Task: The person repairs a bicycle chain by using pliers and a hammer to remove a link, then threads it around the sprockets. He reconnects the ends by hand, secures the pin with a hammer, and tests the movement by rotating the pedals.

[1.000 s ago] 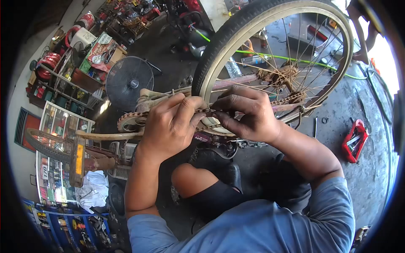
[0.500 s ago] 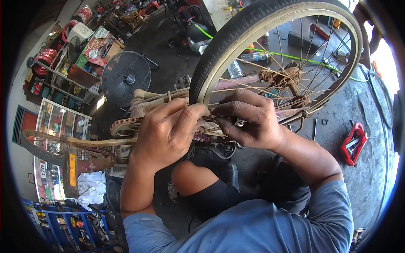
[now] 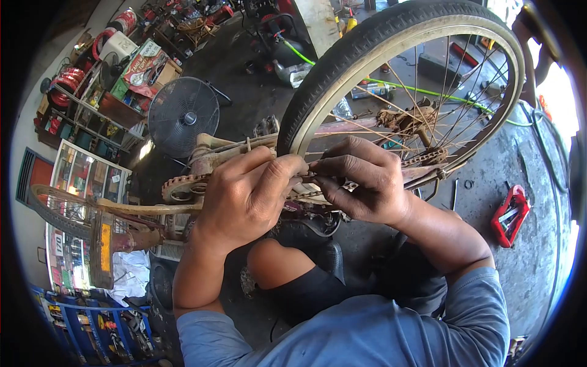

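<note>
A rusty bicycle lies across the view, its rear wheel raised at the upper right. My left hand pinches the rusty chain beside the tyre's lower left edge. Facing it, my right hand grips the chain too, with thumb and fingertips nearly touching the left ones. The chain shows again near the rear sprocket, right of my hands. To the left of my left hand is the toothed chainring. My fingers cover the links between them.
A black fan stands at the left, near loaded shelves. On the floor at the right lies a red tray holding small tools. A green hose runs behind the wheel. A blue rack sits at the lower left.
The view has shifted slightly. My fingertips have shifted a little around the chain, and both hands still hold it close together.
</note>
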A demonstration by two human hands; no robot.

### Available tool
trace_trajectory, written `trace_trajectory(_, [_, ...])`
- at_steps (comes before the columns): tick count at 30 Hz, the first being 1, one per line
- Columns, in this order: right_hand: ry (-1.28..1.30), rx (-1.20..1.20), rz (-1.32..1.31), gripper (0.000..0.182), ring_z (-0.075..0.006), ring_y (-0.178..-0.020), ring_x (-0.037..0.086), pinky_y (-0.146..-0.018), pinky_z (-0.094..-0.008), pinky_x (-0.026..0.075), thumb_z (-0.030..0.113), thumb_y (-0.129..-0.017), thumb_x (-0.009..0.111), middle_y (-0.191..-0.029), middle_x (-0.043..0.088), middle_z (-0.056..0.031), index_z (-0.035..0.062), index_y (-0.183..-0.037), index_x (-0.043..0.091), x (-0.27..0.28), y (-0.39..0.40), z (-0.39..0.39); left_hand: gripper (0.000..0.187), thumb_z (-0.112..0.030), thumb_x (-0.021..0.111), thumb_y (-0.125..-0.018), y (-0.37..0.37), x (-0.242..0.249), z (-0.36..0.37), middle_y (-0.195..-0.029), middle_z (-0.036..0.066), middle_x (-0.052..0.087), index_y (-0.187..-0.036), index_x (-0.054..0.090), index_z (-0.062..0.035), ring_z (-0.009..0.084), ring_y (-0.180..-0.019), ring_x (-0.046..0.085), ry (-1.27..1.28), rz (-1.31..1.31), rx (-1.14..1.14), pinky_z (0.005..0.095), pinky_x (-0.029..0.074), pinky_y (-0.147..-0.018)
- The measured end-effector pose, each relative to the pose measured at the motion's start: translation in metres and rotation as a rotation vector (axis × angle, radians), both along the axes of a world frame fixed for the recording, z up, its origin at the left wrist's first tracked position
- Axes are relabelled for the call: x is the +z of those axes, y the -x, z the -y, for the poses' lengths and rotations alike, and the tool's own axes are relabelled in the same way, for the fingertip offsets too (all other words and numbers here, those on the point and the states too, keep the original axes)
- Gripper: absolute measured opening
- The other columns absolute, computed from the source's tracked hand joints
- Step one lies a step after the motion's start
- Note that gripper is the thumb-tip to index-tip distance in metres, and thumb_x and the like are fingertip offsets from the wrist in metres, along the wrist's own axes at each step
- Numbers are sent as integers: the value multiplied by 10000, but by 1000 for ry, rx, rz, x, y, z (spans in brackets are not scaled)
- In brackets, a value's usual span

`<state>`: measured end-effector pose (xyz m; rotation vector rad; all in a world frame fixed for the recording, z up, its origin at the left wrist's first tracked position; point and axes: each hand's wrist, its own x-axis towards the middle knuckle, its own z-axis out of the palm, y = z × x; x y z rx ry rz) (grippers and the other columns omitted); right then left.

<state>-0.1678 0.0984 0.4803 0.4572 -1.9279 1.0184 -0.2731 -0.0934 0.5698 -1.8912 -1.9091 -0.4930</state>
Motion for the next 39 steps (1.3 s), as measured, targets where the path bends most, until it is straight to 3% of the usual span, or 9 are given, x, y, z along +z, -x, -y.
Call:
trace_trajectory(2, [3, 8, 10, 298, -307, -868, 701, -754, -396, 581, 33, -761, 803, -973, 673, -125, 51, -1054, 750, -1, 1, 0, 332, 44, 787, -756, 2, -1, 3, -863, 106, 697, -1040, 622, -5, 285, -691, 658, 47, 0, 9, 411, 529, -619])
trace_trajectory(15, [-74, -3, 1, 294, -321, -835, 694, -733, -415, 571, 30, -759, 803, -950, 674, -126, 34, -1045, 736, 9, -3, 1, 339, 32, 776, -779, -5, 6, 3, -882, 133, 711, -1078, 620, -3, 306, -720, 676, 99, -24, 38, 410, 539, -650])
trace_trajectory(20, [-85, -9, -24, 300, -329, -840, 692, -740, -422, 569, 31, -761, 801, -958, 677, -128, 33, -1053, 733, 11, -3, -2, 340, 14, 794, -775, -13, 8, -1, -923, 154, 761, -1096, 684, 20, 296, -813, 722, -28, 117, 81, 390, 565, -740])
trace_trajectory(22, [-121, -56, -76, 304, -269, -788, 716, -673, -366, 580, -21, -755, 814, -933, 702, -125, 19, -1049, 749, 11, -2, -2, 318, 21, 796, -762, -13, 11, -1, -924, 146, 755, -1067, 707, 17, 297, -804, 714, -25, 84, 87, 392, 563, -735])
trace_trajectory(26, [-140, -73, -100, 314, -272, -784, 715, -659, -364, 574, -18, -756, 821, -930, 703, -126, 16, -1059, 747, 9, -3, 0, 282, 44, 798, -721, -13, 9, -2, -928, 129, 730, -995, 749, 0, 300, -783, 681, -41, 50, 59, 395, 552, -711])
trace_trajectory(28, [-119, -69, -45, 323, -333, -832, 685, -737, -420, 567, 31, -751, 802, -966, 674, -132, 33, -1067, 730, 7, -5, 2, 298, 52, 801, -708, -12, 6, -1, -927, 126, 719, -997, 748, 2, 299, -777, 671, -50, 41, 36, 394, 549, -701])
trace_trajectory(32, [-107, -78, -57, 284, -338, -814, 684, -713, -413, 566, 27, -762, 798, -952, 671, -135, 28, -1036, 727, 9, -6, 4, 310, 69, 804, -695, -11, 1, -1, -927, 118, 707, -992, 748, -1, 290, -776, 664, -73, 19, -2, 389, 547, -690])
trace_trajectory(34, [-41, -19, 60, 231, -271, -774, 728, -640, -347, 577, -19, -775, 819, -924, 717, -126, 7, -993, 747, 15, -9, 1, 307, 73, 803, -695, -10, 0, -1, -921, 119, 709, -988, 748, 0, 287, -772, 667, -83, 38, -12, 385, 548, -688])
trace_trajectory(39, [62, 50, 195, 174, -259, -767, 740, -657, -334, 589, -14, -773, 828, -903, 739, -118, 12, -920, 738, 22, -11, -5, 299, 77, 806, -696, -9, -2, -1, -901, 124, 716, -980, 747, 4, 282, -756, 674, -94, 51, -26, 382, 552, -683])
